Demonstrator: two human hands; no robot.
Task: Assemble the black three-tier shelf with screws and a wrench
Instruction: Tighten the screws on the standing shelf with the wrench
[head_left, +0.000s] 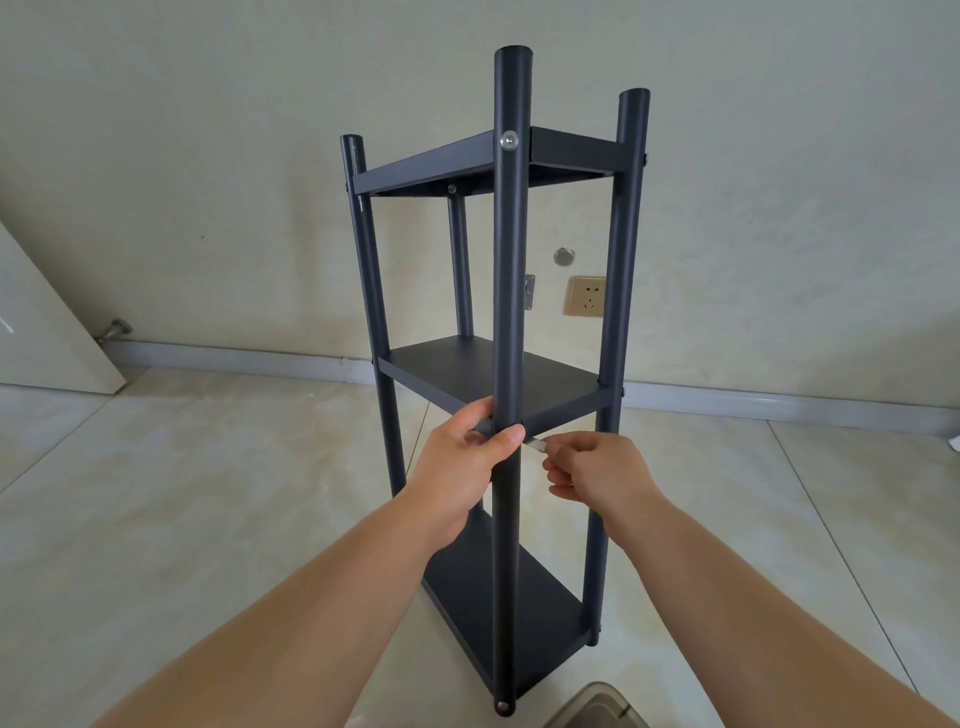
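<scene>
The black shelf (498, 374) stood upright on the floor (208, 493). The left hand (462, 467) gripped its near post, hiding the middle-tier joint; the right hand (587, 467) pinched a small, mostly hidden wrench (536, 444) there.

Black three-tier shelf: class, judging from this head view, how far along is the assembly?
Done: the shelf stands upright with all three tiers between four posts; screws show at the top and bottom of the near post. In hand: the left hand grips the near post at the middle tier, while the right hand holds a small wrench there. Left: tightening that joint; other joints cannot be judged.
</scene>
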